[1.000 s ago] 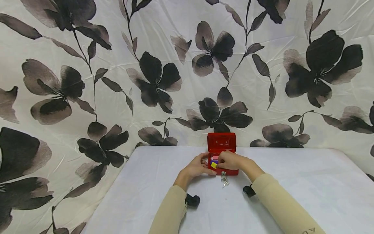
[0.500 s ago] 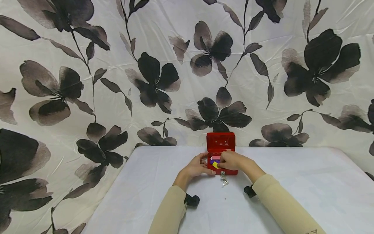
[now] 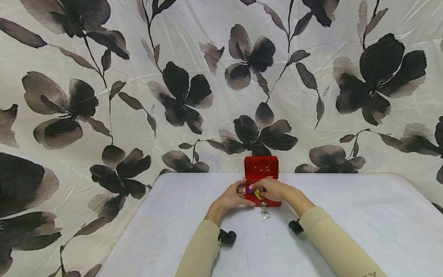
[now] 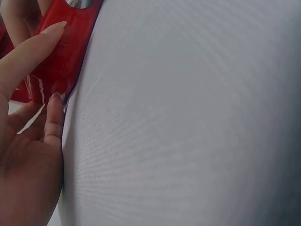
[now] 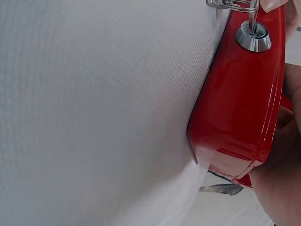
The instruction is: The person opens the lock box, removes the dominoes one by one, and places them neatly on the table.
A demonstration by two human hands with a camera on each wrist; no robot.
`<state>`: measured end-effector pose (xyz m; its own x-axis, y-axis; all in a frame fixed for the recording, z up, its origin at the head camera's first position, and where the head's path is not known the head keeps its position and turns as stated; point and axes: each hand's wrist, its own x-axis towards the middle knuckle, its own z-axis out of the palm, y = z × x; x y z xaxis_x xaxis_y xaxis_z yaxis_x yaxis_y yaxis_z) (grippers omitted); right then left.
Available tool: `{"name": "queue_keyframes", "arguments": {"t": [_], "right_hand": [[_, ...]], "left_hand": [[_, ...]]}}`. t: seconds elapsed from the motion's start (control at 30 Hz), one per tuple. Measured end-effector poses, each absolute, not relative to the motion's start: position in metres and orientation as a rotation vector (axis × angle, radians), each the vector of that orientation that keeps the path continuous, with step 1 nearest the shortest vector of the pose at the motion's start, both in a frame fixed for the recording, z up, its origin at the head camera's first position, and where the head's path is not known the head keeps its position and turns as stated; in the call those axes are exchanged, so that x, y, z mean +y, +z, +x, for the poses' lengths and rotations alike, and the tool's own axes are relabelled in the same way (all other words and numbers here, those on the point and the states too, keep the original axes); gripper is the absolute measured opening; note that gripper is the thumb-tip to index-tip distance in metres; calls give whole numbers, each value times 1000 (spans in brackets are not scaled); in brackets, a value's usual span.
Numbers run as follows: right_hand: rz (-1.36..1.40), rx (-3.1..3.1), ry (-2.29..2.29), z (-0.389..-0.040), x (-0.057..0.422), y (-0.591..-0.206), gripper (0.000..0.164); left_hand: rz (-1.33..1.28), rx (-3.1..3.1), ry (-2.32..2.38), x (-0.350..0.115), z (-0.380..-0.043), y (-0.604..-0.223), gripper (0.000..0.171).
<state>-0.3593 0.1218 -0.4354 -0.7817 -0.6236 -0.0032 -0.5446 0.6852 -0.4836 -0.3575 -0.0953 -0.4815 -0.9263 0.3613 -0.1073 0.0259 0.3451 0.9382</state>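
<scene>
Below centre in the head view, an open red box (image 3: 262, 176) sits on the white surface (image 3: 155, 223). The left hand (image 3: 230, 198) grips its left end; the right hand (image 3: 275, 188), fingers curled, pinches a yellow block (image 3: 257, 194) inside.

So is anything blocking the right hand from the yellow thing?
Nothing I can see. The right hand seems to pinch the yellow thing in the red box. The open lid stands up behind, and the left hand holds the box's left side.
</scene>
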Motion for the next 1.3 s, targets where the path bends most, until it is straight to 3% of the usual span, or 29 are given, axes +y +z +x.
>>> {"name": "queue_keyframes", "arguments": {"t": [0.27,1.3], "right_hand": [[-911,2729,-712,-359,124,-442,27],[-1040,2765,-600,-366,137,-436,49]], "left_hand": [[340,2315,1599,-96,-356,-481,90],[364,2314,1637,-93,-354,-479,88]]}}
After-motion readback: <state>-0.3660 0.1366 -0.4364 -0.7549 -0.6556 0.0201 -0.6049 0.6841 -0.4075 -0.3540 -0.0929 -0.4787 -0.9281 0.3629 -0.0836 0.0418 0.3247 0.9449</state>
